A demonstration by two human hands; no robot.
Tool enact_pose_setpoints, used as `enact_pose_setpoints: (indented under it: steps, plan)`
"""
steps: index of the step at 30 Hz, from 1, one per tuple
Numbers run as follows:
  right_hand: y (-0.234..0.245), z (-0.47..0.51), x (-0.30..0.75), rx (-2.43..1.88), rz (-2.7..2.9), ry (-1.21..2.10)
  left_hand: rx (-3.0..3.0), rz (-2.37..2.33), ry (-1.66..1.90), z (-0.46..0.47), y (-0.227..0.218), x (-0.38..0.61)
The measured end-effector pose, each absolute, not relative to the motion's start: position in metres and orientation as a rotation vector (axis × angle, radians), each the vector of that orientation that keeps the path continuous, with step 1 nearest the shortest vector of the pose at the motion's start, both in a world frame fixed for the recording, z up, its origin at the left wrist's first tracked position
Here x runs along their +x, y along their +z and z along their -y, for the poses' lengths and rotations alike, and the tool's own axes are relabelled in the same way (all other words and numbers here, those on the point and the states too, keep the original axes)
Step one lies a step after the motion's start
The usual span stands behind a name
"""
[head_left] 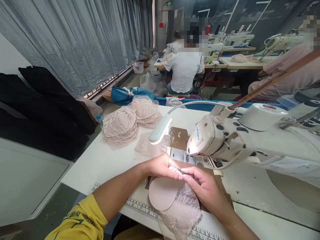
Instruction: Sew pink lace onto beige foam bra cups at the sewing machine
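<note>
My left hand (pixel 162 166) and my right hand (pixel 203 186) meet in front of the white sewing machine (pixel 225 140). Both are closed in a pinch on the upper edge of a pink lace piece (pixel 183 208) that lies together with a smooth beige cup (pixel 161 193). The lace hangs over the table's near edge, across a printed ruler strip (pixel 140 205). The pinched edge sits just short of the machine's needle plate (pixel 178 155).
Two stacks of pink lace cups (pixel 130 121) lie on the white table (pixel 100 160) at the back left, with a beige piece (pixel 143 146) under the machine lamp (pixel 160 130). Beyond, two people sit at other sewing tables. Grey curtains hang at left.
</note>
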State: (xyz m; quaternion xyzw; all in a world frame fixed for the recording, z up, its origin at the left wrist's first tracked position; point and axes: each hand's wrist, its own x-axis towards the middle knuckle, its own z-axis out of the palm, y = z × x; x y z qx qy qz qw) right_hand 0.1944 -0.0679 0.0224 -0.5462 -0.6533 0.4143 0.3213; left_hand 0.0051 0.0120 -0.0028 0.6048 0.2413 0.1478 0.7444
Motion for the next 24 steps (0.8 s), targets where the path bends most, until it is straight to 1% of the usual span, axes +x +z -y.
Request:
enact_pose_setpoints:
  steps: [4, 8, 17, 22, 24]
  plan:
    - [0.012, 0.067, 0.202, -1.464, 1.604, 1.199, 1.317, -0.539, 0.316, -0.011, -0.004, 0.005]
    - [0.006, 0.067, 0.207, -1.380, 1.609, 1.310, 1.336, -0.583, 0.316, -0.011, -0.002, 0.005]
    - [0.017, 0.065, 0.195, -1.405, 1.659, 1.224, 1.421, -0.591, 0.254, -0.009, 0.001, 0.007]
    - [0.005, 0.064, 0.194, -1.370, 1.378, 1.388, 1.413, -0.556, 0.317, -0.009, -0.001, 0.010]
    - [0.004, 0.063, 0.194, -1.351, 1.378, 1.440, 1.504, -0.532, 0.287, -0.012, 0.004, 0.007]
